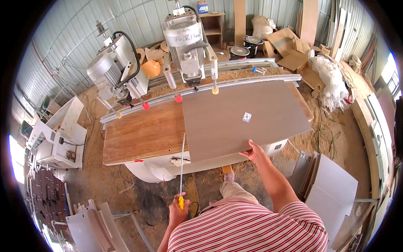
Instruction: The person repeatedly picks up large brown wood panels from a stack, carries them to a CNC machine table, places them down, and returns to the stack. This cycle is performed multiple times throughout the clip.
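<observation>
My left hand [178, 212] is closed round the yellow handle of an air blow gun [182, 168]. Its long thin metal tube points away from me, with the tip beside the left edge of a grey-brown panel [235, 113]. The panel lies flat on the right part of a wooden machine table [142, 136] and bears a small white label [247, 117]. At the panel's near edge my right hand [252, 152] grips it, thumb on top and the other fingers at the edge, partly hidden below.
Two drilling heads with motors [183, 40] [103, 69] and padded clamps stand over the table, behind a metal fence rail [260, 79]. Stacked panels [329, 189] lean at my right, more boards [90, 229] at my left. Sawdust and cables lie on the floor.
</observation>
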{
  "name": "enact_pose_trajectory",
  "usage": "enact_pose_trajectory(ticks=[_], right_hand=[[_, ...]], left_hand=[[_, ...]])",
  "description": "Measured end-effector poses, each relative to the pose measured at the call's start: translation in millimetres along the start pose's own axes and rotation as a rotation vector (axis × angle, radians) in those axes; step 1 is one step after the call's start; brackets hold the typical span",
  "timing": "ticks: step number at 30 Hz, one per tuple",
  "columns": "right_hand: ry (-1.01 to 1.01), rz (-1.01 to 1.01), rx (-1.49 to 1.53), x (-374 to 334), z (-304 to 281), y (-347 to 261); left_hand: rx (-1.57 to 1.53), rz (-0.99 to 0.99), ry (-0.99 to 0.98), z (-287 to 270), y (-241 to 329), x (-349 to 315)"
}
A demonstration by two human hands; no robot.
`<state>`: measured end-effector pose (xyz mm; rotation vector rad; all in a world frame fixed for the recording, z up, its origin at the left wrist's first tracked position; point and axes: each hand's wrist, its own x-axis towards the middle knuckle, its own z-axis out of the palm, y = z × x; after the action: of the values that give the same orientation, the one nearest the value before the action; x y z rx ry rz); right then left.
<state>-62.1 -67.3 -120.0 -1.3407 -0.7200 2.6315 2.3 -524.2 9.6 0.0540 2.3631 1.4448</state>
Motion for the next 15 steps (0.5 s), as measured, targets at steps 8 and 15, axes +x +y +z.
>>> enact_pose_trajectory(ticks=[8,15], right_hand=[[-0.003,0.003,-0.019,8.5,-5.2,2.0],[0.002,-0.009,-0.063,11.5,-11.3,4.2]], left_hand=[[-0.039,0.012,-0.047,-7.7,18.0,-4.1],[-0.039,-0.003,-0.040,-2.9,15.1,4.0]])
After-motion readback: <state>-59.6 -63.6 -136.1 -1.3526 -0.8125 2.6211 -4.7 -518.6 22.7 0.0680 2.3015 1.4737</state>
